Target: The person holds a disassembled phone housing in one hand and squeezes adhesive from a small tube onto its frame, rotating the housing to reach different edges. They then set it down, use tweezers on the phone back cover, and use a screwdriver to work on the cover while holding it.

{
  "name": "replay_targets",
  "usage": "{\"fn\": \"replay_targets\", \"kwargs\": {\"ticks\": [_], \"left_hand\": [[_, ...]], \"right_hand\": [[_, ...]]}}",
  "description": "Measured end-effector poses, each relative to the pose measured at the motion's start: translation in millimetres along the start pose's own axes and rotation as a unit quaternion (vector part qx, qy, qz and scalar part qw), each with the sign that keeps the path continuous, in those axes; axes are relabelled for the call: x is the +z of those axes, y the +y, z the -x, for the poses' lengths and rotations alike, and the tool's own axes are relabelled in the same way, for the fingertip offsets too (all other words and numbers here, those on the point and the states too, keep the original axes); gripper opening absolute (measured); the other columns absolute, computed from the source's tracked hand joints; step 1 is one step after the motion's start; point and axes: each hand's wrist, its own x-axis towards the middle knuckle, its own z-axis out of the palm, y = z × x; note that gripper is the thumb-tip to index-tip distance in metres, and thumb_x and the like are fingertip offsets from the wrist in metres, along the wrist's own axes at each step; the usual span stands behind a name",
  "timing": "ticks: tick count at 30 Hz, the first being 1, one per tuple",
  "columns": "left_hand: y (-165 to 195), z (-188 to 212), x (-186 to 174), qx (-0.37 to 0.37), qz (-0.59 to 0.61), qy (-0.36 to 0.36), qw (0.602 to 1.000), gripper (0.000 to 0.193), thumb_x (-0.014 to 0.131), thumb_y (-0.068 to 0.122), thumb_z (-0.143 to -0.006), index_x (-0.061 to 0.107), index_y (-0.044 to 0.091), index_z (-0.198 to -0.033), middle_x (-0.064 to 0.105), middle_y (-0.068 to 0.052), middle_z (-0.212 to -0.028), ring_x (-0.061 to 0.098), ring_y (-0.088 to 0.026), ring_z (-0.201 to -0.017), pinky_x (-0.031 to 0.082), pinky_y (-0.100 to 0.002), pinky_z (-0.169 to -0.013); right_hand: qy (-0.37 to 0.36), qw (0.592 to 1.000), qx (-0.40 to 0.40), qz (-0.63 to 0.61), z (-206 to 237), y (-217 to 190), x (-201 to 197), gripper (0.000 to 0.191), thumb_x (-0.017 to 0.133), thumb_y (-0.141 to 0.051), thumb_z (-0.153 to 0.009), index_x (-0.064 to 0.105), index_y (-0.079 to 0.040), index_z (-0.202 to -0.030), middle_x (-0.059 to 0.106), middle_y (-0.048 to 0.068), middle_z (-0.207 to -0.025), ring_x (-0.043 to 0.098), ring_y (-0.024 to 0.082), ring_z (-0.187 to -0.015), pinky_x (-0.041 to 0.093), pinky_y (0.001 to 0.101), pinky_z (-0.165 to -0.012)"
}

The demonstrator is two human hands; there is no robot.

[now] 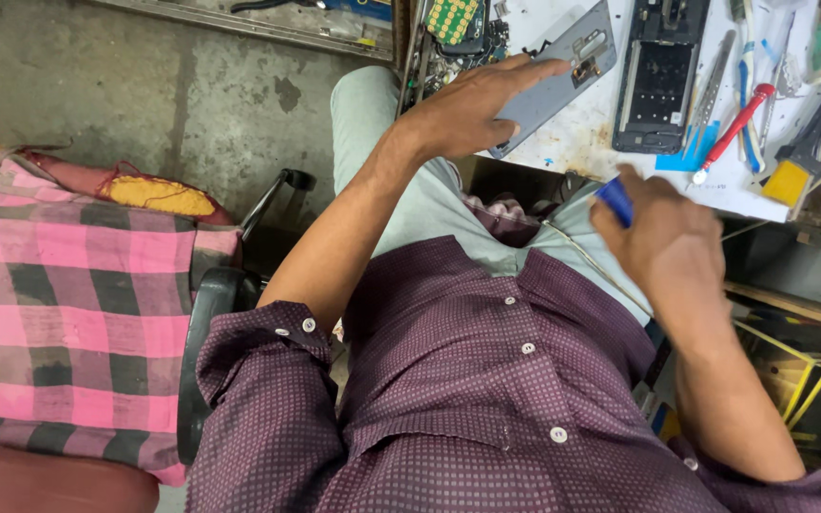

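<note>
My left hand (472, 104) rests flat on a grey phone back cover (563, 71) lying at the front edge of the white workbench (591, 142). My right hand (662, 233) is closed around a blue-handled tool (615, 199), held below the bench edge over my lap. A thin metal rod (591, 266) runs from that hand down across my purple shirt. A black phone frame (658, 81) lies on the bench to the right of the cover.
A red-handled screwdriver (734, 128), tweezers (710, 95) and a yellow scraper (791, 180) lie on the bench's right side. A green circuit board (451, 19) sits at the back. A pink checked cloth (59, 313) covers a seat on the left; black armrest (203, 351) beside me.
</note>
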Motion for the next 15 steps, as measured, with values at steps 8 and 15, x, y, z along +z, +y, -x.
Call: {"fn": "replay_targets", "kwargs": {"ticks": [8,15], "left_hand": [[0.8,-0.6,-2.3,-0.025,0.011,-0.019,0.999,0.086,0.064,0.0,-0.079,0.037,0.014,-0.16,0.058,-0.018,-0.135,0.06,-0.036,-0.125,0.046,-0.044,-0.11],[2.4,-0.6,-0.5,0.026,-0.013,0.014,0.999,0.088,0.067,0.0,-0.078,0.037,0.014,-0.16,0.055,-0.023,-0.139,0.055,-0.041,-0.129,0.044,-0.046,-0.11]], "right_hand": [[-0.029,0.999,0.0,-0.013,2.1,-5.5,-5.4,0.047,0.071,-0.036,-0.096,0.069,-0.005,-0.131,0.071,0.023,-0.101,0.068,0.044,-0.085,0.054,0.0525,-0.075],[-0.01,0.999,-0.038,-0.016,3.2,-5.6,-6.0,0.049,0.071,-0.036,-0.094,0.068,-0.003,-0.13,0.071,0.023,-0.102,0.068,0.043,-0.083,0.054,0.0518,-0.074]]}}
